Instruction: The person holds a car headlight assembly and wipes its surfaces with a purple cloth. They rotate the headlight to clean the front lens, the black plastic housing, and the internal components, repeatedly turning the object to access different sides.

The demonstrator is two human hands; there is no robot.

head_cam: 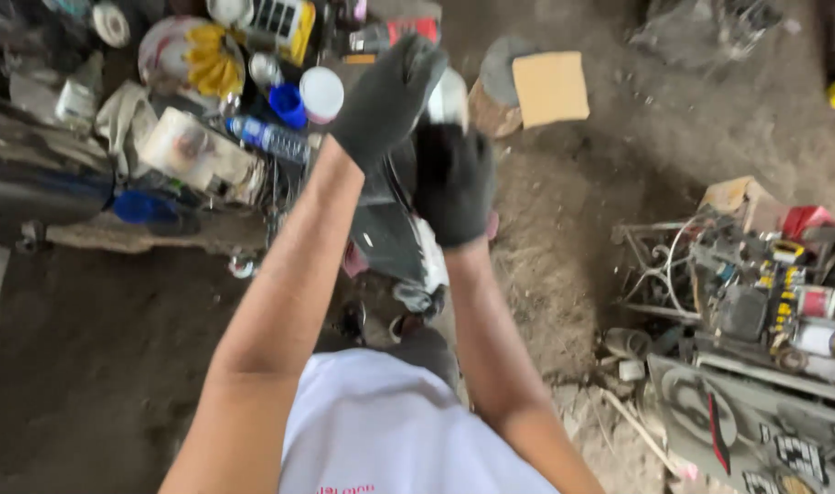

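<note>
The person wears dark gloves on both hands and holds them up close together in front of the chest. The left hand sits higher, with its fingers bent and curled over the top of a shiny light-coloured can (it is blurry, so it could be a can or a small bottle). The right hand is just under it, and its fingers are wrapped tight around the lower part, so the can stays upright and steady. One hand holding the bottom and one on top looks like a good way to keep the can from slipping. Both hands touch the can, and they touch each other too. The can is up in the air, above a dark machine that stands on the dirt floor. Behind the hands lie many small things close together: a plastic water bottle on its side, a blue cup, and a white lid beside it. A flat piece of cardboard rests on a stump to the right.
</note>
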